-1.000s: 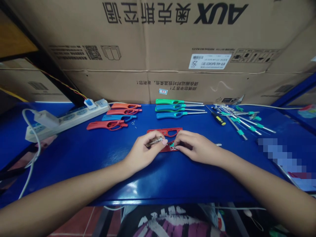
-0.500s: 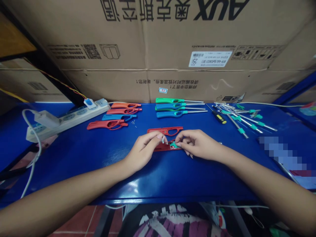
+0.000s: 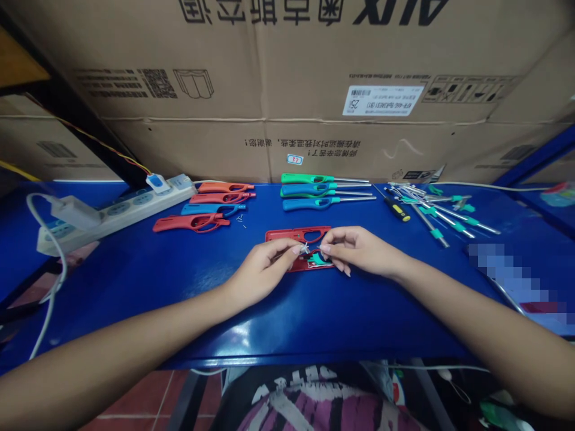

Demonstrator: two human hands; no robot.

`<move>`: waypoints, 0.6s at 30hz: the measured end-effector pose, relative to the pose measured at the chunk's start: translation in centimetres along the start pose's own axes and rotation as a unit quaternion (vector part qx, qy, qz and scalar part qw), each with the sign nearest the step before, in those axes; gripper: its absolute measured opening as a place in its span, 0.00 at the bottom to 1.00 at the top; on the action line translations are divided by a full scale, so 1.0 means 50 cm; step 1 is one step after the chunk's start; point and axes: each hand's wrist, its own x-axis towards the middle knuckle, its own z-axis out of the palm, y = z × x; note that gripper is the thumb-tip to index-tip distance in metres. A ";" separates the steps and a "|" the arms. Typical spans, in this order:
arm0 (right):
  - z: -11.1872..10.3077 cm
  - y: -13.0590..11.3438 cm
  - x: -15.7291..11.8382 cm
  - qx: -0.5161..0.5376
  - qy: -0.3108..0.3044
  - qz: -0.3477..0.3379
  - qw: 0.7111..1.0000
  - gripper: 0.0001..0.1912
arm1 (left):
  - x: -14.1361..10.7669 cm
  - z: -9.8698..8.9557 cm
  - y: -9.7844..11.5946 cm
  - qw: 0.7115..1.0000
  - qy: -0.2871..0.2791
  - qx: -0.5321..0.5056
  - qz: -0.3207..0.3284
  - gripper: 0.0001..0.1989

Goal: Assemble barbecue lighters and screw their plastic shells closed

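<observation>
The left hand (image 3: pixel 269 266) pinches a small pale piece (image 3: pixel 305 249) between thumb and forefinger, its exact shape too fine to make out; the right hand (image 3: pixel 359 254) has thumb and forefinger drawn narrow just beside it, though I cannot tell whether anything sits between them; below the fingertips lies the lower red casing half (image 3: pixel 296 264) on the blue table (image 3: pixel 381 323), its left end covered by the left hand, a green part (image 3: pixel 318 258) lying in it; the upper red casing half (image 3: pixel 287 233) lies just behind; in the row of lighters (image 3: pixel 305 204), one green body is mostly hidden by a blue one; pixelation masks an object (image 3: pixel 512 281) at the right; on the cardboard box (image 3: pixel 215 149), upside-down "AUX" and large Chinese characters are cut by the top edge; a white label (image 3: pixel 383 100) shows "25" and small code; a sticker's (image 3: pixel 295 159) red marking is unclear.
</observation>
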 end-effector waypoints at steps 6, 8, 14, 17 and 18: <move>0.005 -0.002 -0.003 -0.046 -0.037 -0.014 0.998 0.21 | 0.001 -0.004 0.001 0.998 -0.035 0.049 0.014 0.19; 0.007 0.000 -0.003 -0.054 -0.034 -0.023 0.998 0.20 | 0.002 -0.005 0.004 0.997 -0.045 0.065 0.022 0.20; 0.004 0.008 0.004 -0.034 -0.041 -0.026 0.998 0.23 | 0.005 -0.006 0.013 0.994 -0.063 0.091 0.028 0.18; 0.002 0.012 0.007 -0.032 -0.046 -0.032 0.998 0.24 | 0.004 -0.007 0.013 0.994 -0.065 0.090 0.023 0.18; 0.002 0.013 0.007 -0.033 -0.045 -0.036 0.998 0.24 | 0.004 -0.008 0.013 0.993 -0.066 0.090 0.024 0.18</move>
